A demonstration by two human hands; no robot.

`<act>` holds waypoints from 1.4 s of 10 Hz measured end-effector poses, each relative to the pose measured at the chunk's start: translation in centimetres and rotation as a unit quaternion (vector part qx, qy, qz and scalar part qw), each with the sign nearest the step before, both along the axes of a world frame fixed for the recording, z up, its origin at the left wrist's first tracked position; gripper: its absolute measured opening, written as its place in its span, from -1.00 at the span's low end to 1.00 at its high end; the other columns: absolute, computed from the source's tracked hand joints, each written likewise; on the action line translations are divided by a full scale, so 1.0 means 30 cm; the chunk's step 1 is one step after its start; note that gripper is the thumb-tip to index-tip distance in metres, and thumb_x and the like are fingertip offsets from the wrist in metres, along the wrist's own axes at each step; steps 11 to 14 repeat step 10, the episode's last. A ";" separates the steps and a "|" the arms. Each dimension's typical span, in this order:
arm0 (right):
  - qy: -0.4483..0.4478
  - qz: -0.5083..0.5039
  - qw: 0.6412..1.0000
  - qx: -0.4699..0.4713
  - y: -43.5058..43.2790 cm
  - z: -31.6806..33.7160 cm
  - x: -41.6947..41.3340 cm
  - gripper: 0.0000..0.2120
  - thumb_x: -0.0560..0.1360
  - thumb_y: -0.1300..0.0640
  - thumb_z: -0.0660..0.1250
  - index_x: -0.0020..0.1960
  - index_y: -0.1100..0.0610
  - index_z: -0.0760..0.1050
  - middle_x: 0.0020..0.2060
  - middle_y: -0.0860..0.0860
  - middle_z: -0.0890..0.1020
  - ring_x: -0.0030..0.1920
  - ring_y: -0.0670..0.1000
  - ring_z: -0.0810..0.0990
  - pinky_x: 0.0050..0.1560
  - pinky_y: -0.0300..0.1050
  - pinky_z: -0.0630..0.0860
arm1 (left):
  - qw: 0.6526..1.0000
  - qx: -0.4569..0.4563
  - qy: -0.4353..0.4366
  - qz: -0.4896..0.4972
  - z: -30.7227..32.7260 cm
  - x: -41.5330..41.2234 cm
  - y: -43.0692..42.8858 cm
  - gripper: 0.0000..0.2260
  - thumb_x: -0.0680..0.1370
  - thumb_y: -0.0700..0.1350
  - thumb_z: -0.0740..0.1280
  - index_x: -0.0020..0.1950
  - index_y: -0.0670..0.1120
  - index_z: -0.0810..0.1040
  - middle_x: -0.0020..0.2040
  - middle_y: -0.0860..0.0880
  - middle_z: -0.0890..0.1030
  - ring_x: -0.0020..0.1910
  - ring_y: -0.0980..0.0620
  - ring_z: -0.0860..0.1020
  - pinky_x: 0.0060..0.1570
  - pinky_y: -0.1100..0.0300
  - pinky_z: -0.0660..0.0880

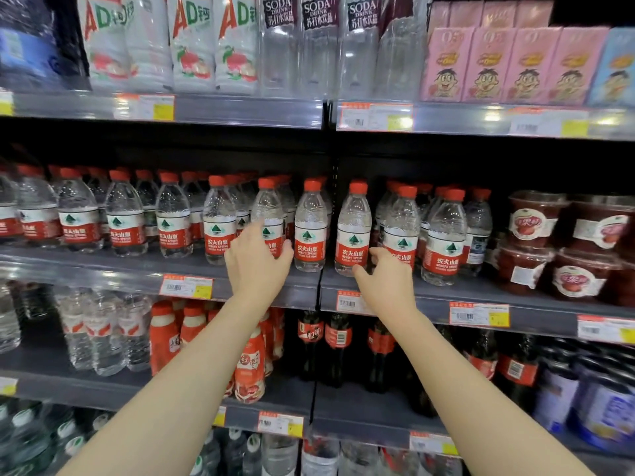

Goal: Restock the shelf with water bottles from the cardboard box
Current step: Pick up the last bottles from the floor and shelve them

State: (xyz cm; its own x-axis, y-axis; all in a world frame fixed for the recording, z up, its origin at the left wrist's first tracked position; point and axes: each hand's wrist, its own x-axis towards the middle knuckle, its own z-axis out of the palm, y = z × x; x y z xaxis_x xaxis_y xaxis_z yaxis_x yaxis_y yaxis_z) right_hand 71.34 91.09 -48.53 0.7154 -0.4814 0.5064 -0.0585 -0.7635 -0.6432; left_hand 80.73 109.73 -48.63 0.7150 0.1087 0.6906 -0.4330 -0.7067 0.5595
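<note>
Left hand (256, 261) fingers wrapping red-capped water bottle (267, 214) on shelf (137, 266); right hand (381, 280) fingers curling loosely, touching neighbouring bottle (354, 231), not gripping.

Clear plastic water bottles (353, 231): red caps, red-and-white labels, green mountain mark
Grey metal shelf (137, 266): yellow-cornered price tags
Rectangular pink drink cartons (488, 67): cartoon face

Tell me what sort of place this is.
Most likely a supermarket or convenience-store drinks aisle. Tiered shelves carry rows of identical red-capped water bottles, price tags with barcodes are clipped along the shelf edges, and soda bottles and pink drink cartons fill the shelf above.
</note>
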 end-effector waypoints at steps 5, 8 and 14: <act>0.072 -0.021 0.992 -0.099 -0.247 0.055 -0.316 -0.66 0.56 0.14 0.26 0.33 0.07 0.48 0.11 0.12 0.66 0.08 0.23 0.60 -0.10 -0.02 0.49 | 0.942 0.302 -0.109 -0.096 0.037 -0.345 -0.297 -0.51 0.52 0.06 0.36 0.40 -0.14 0.54 0.31 -0.11 0.61 0.30 -0.16 0.57 0.32 -0.08 0.44; 0.156 -0.017 0.971 -0.179 -0.326 0.074 -0.370 -0.82 0.54 0.23 0.27 0.13 0.19 0.46 0.13 0.17 0.58 0.10 0.23 0.58 -0.10 -0.04 0.39 | 0.923 0.384 -0.026 -0.012 0.017 -0.330 -0.294 -0.37 0.56 0.19 0.20 0.54 -0.12 0.39 0.53 -0.17 0.44 0.48 -0.18 0.42 0.48 -0.09 0.31; 0.158 -0.019 0.962 -0.221 -0.305 0.104 -0.336 -0.63 0.50 0.27 0.36 0.29 0.20 0.43 0.22 0.15 0.53 0.18 0.19 0.55 -0.02 -0.05 0.40 | 0.908 0.418 0.034 0.008 0.055 -0.273 -0.237 -0.27 0.55 0.25 0.14 0.59 -0.17 0.34 0.57 -0.19 0.40 0.55 -0.19 0.35 0.60 -0.18 0.09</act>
